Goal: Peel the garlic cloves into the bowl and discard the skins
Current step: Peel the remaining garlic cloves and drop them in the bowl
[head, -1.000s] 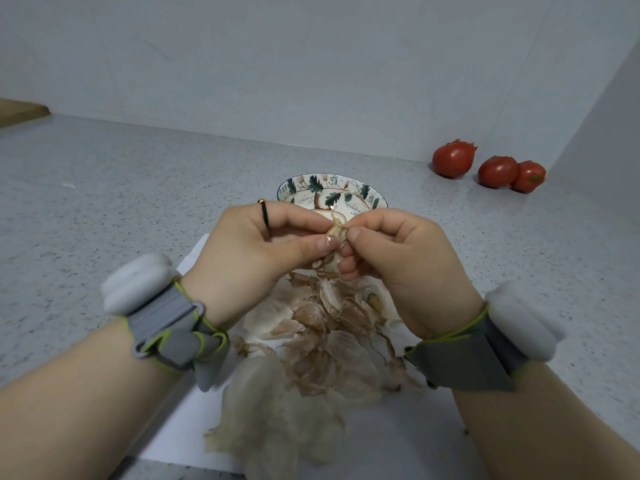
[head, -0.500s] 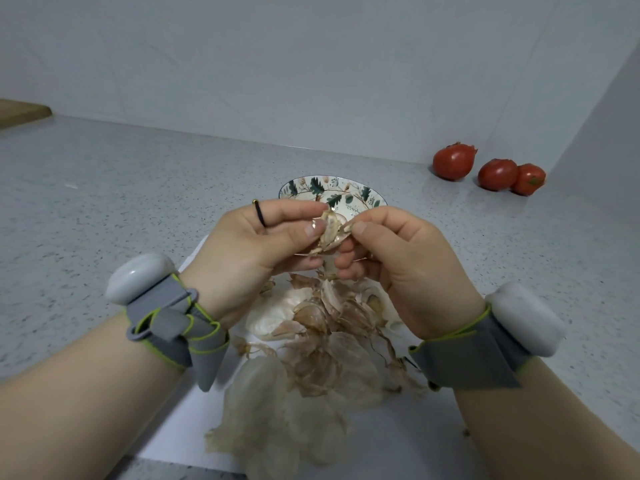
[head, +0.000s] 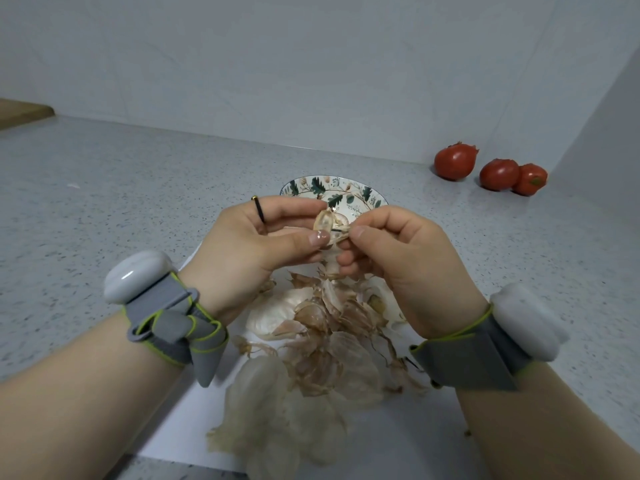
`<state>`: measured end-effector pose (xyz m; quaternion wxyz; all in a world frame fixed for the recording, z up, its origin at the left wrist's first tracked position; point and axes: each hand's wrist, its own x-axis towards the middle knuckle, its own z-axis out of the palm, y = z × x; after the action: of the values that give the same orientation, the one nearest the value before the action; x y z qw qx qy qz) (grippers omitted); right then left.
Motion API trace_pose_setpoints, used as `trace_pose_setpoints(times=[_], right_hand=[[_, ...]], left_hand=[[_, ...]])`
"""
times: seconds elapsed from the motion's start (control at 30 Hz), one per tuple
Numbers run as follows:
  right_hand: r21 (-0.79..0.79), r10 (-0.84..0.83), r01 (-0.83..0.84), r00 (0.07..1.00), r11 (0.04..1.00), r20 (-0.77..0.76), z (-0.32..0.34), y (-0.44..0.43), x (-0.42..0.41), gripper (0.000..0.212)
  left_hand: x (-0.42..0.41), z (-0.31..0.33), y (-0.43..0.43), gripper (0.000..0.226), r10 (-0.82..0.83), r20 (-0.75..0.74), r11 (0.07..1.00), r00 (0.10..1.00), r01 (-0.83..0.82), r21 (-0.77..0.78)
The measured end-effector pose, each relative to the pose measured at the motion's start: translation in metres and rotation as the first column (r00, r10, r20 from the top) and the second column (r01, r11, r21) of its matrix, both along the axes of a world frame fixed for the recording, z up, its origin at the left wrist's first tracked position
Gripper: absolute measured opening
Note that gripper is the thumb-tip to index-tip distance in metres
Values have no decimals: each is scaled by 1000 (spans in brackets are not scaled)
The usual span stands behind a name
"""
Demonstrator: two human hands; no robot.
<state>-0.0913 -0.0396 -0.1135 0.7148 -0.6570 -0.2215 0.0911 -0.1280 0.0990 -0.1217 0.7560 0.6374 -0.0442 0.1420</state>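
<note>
Grip L: left hand (head: pixel 256 244) pinches the garlic clove (head: pixel 327 221) betw. thumb and index; other fingers are curled under it.
Grip R: right hand (head: pixel 408 265) pinches a skin flap at the clove's right side, thumb on top.
Clove pos.: in the air betw. both hands, just on the near side of the bowl (head: pixel 332 183) and above the far end of the skins (head: pixel 329 341).
Risk 1: skin prob. tears into bits instead of coming off whole, since it looks dry and brittle.
Risk 2: clove may pop out of the L pinch if the R hand pulls hard. It could then land in the pile, not the bowl.
Risk 3: loose flakes could drift into the bowl, as the work is right by its rim.
Skins: papery and curled, tan to see-through white, heaped on a white sheet (head: pixel 398 438).
Bowl: round, glossy, prob. ceramic, w/ green leaf print; inside mostly hidden by the hands.
Counter: worktop (head: pixel 104 202) is grey, speckled and matte.
Far right: three smooth red tomatoes (head: pixel 455 161) sit by the wall.
</note>
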Motion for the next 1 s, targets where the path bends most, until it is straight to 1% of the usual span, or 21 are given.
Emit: trace_pose_setpoints(times=[0.1, 0.17, 0.2, 0.23, 0.3, 0.37, 0.43, 0.47, 0.53, 0.6, 0.67, 0.7, 0.77, 0.83, 0.87, 0.93, 1.0], right_hand=[[-38, -42, 42, 999, 998, 1, 1, -2, 2, 19], [-47, -63, 63, 998, 997, 11, 2, -4, 3, 17], [-52, -60, 61, 998, 997, 24, 3, -5, 2, 16], [-72, -48, 51, 998, 996, 42, 4, -5, 1, 13], [-171, -8, 26, 995, 985, 103, 4, -5, 0, 4], [-272, 9, 37, 986, 962, 166, 1, -6, 2, 11], [-346, 1, 76, 976, 935, 216, 0, -8, 6, 18], [-379, -5, 95, 973, 920, 231, 1, -10, 8, 21], [-449, -2, 122, 966, 885, 259, 3, -15, 10, 25], [-574, 39, 143, 956, 806, 292, 4, -19, 11, 25], [-677, 90, 135, 954, 724, 287, 4, -19, 11, 23], [-685, 95, 121, 958, 719, 269, 5, -19, 11, 24], [-638, 72, 117, 962, 761, 262, 10, -18, 8, 25], [-582, 53, 144, 950, 800, 309, 13, -20, 7, 27], [-569, 54, 152, 942, 808, 330, 13, -20, 6, 27], [-573, 61, 164, 934, 803, 353, 11, -20, 7, 25], [-588, 62, 170, 934, 791, 353, 9, -20, 8, 21]], left_hand=[[0, 0, 1, 27, 11, 32, 1000, 999, -11, -8], [-1, 0, 1, 26, 8, 40, 999, 999, -10, 41], [-1, -2, 0, 28, 19, 44, 995, 999, -23, 100], [-1, -4, -1, 34, 34, 59, 980, 998, -45, 193], [-3, -7, -5, 45, 32, 84, 925, 996, -62, 375], [-4, -9, -7, 47, -7, 83, 898, 997, -30, 439], [-5, -6, -4, 43, -14, 74, 901, 997, -19, 434], [-5, -4, -1, 36, 12, 77, 905, 997, -44, 423], [-5, 2, 9, 20, 121, 107, 894, 987, -156, 420], [-2, 8, 22, 3, 245, 165, 841, 955, -294, 454], [0, 12, 36, 14, 339, 204, 763, 918, -396, 512], [1, 14, 41, 17, 352, 196, 734, 915, -400, 549], [0, 17, 46, 22, 355, 146, 641, 923, -354, 681], [-1, 18, 49, 27, 370, 79, 545, 926, -285, 789], [-1, 17, 50, 26, 386, 41, 512, 922, -251, 821], [1, 15, 53, 22, 407, -10, 445, 913, -189, 875], [2, 12, 55, 33, 405, -76, 392, 911, -98, 915]])
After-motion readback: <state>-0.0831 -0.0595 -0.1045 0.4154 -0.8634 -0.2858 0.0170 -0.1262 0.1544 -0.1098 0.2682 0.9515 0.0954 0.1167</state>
